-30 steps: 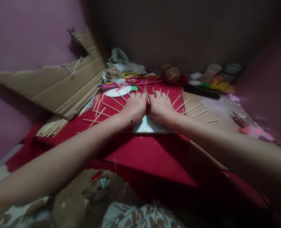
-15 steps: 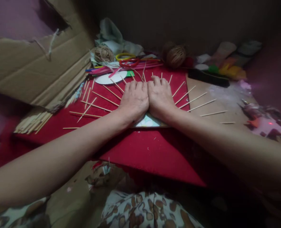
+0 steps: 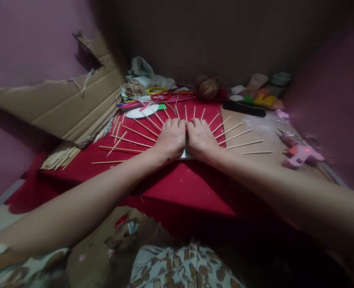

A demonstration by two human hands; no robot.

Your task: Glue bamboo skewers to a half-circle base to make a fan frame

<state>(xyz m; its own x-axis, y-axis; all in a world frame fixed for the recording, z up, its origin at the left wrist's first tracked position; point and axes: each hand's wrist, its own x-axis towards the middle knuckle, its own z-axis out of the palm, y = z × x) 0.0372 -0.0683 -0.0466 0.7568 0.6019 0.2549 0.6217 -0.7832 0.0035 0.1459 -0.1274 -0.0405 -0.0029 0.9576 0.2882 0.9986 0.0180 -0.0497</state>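
Note:
My left hand (image 3: 172, 139) and my right hand (image 3: 201, 139) press down side by side at the hub of a half-round fan of thin wooden sticks (image 3: 139, 134). Both have curled fingers, bent over the fan's middle, and the fingertips are hidden. Between the wrists shows a small pale piece (image 3: 185, 155) with a straight near edge; the rest of it is under my hands. The sticks spread outward to left, back and right.
Red cloth (image 3: 177, 184) covers the table. Loose sticks (image 3: 64, 155) and torn cardboard (image 3: 66, 104) lie left. Behind are a white oval (image 3: 141, 112), scissors (image 3: 160, 96) and twine balls (image 3: 208, 87). A pink glue gun (image 3: 303, 154) with a lit red light stands right.
The camera view has shifted, so more of the wall and the glue gun shows. My fingers look more curled, the right hand's especially, and less of the pale piece shows between my wrists.

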